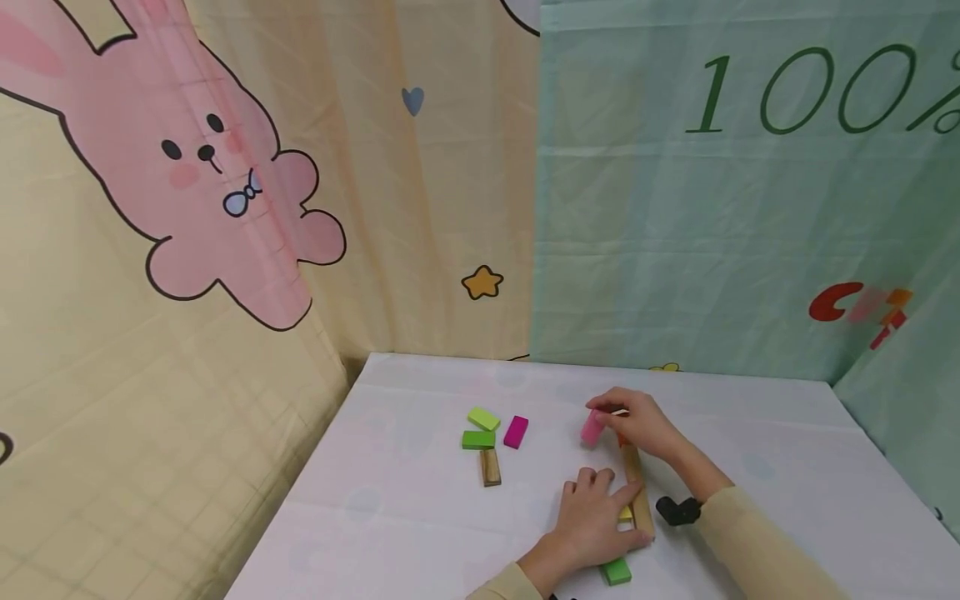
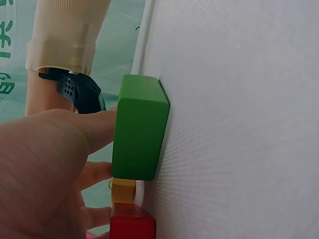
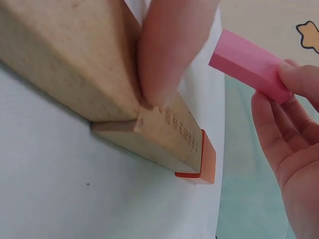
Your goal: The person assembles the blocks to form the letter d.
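Observation:
My right hand (image 1: 647, 427) pinches a pink block (image 3: 251, 64) between thumb and fingers, lifted above the tabletop in the right wrist view. Below it runs a line of wooden blocks (image 3: 159, 137), with an orange block (image 3: 208, 159) at the far end. My left hand (image 1: 588, 518) lies over this row with fingers spread, and one fingertip (image 3: 167, 74) presses on the wood. Beside the left palm stands a green block (image 2: 139, 134). Past it are a yellow block (image 2: 123, 190) and a red block (image 2: 132, 221), partly covered by the hand in the head view.
Left of the hands lie a light green block (image 1: 483, 418), a green block (image 1: 478, 440), a magenta block (image 1: 516, 432) and a brown wood-grain block (image 1: 491, 468). The white table (image 1: 390, 533) ends at printed curtains (image 1: 435, 208) behind. A black wrist device (image 1: 678, 511) sits on the right arm.

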Demonstrator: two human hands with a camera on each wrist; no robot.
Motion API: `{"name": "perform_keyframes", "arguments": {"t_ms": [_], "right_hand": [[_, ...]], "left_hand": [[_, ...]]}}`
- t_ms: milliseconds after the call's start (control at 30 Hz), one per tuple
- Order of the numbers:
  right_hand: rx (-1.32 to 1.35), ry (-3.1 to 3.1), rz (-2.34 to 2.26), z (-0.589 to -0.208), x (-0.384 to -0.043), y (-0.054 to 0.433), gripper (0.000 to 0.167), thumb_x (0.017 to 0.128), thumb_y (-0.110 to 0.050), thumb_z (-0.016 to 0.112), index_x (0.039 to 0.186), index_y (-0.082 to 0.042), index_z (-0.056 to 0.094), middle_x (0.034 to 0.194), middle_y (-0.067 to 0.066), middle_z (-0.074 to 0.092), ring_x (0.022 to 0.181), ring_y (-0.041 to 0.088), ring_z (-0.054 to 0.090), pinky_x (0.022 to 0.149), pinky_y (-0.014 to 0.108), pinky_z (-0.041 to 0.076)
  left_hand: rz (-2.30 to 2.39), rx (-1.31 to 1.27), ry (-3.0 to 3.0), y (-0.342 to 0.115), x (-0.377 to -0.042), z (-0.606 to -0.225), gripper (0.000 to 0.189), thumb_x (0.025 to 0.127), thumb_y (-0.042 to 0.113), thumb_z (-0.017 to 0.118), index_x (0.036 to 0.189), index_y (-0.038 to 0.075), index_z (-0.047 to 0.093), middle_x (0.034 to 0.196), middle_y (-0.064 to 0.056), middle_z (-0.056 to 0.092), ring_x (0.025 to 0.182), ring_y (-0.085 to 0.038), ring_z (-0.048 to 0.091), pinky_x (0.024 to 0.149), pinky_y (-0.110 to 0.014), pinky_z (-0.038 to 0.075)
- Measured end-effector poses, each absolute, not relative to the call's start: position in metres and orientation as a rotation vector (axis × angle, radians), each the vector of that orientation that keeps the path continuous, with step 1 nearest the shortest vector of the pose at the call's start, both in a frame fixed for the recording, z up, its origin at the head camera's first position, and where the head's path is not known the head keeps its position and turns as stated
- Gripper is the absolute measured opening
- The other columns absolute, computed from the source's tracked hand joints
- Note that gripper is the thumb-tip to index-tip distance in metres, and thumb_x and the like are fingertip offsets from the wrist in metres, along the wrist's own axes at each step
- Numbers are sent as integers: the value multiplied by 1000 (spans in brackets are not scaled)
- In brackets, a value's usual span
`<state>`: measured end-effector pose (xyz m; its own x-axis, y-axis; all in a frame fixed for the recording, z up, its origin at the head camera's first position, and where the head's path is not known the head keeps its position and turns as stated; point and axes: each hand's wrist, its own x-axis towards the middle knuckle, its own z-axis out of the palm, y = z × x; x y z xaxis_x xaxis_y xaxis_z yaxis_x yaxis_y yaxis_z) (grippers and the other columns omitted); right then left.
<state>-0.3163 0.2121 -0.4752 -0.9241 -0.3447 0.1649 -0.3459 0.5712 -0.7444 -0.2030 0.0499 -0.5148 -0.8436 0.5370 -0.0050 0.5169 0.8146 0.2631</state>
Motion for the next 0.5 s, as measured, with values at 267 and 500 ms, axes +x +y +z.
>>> {"name": "perform_keyframes", "arguments": {"t_ms": [267,500], "right_hand": [[610,-2767,1258,-473,-322,215,25,98,-16,68,122,-12,73,115,1,68,107,26,63,87,44,55],[566,-2755,1270,-478,-329,223,27,99,-15,65,125,-11,72,117,3,67,108,28,61,88,44,55]], "left_hand": [[399,825,2922,53,-203,-516,68,86,74,58,148,52,41,136,8,45,114,-15,37,83,-36,38],[395,809,2937,52,-201,-514,67,85,74,59,146,53,43,136,8,46,114,-15,38,83,-37,38]]}}
